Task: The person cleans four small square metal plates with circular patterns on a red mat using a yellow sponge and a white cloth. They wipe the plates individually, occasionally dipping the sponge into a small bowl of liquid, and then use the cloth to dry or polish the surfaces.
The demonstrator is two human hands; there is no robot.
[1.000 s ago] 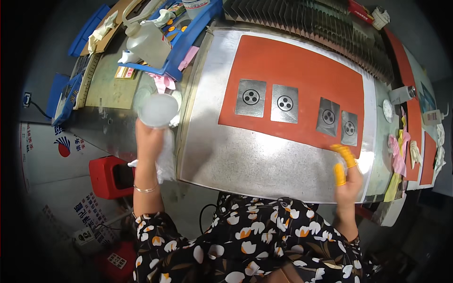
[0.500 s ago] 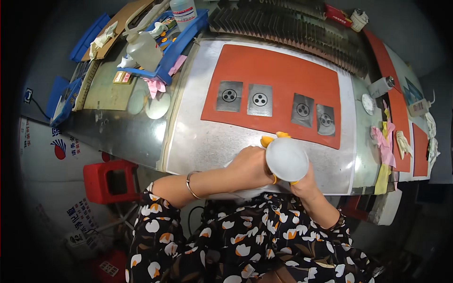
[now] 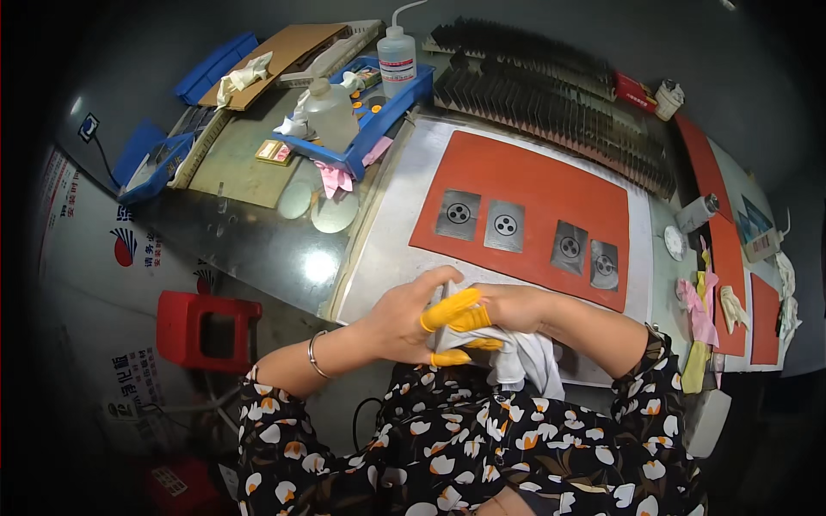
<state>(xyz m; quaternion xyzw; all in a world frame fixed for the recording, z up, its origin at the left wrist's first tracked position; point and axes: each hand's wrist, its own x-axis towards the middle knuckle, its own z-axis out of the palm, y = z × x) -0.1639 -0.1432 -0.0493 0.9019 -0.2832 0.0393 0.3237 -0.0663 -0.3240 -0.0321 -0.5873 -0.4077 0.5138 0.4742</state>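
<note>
In front of my body, at the near edge of the table, my two hands meet around a white cloth (image 3: 535, 357). My left hand (image 3: 397, 325), with a bracelet at its wrist, is closed on the cloth's left side. From the right, my right hand (image 3: 516, 307) presses into the same cloth, its fingers bent round it. Yellow finger cots (image 3: 451, 311) cover several fingertips. The cloth's loose end hangs down below my right hand. Whether anything is wrapped inside is hidden. Beyond my hands, several grey rectangular plates (image 3: 504, 226) with round black marks lie on a red mat (image 3: 533, 176).
A rack of dark plates (image 3: 551, 112) stands along the back. At left are a blue tray (image 3: 379, 129) with bottles (image 3: 397, 62), two clear discs (image 3: 335, 212) and a red stool (image 3: 172, 331). Pink and yellow cloths (image 3: 698, 314) lie at right.
The pale round disc between my hands has gone from sight. The white cloth now shows between them, and my right forearm has swung up and across. The view has shifted.
</note>
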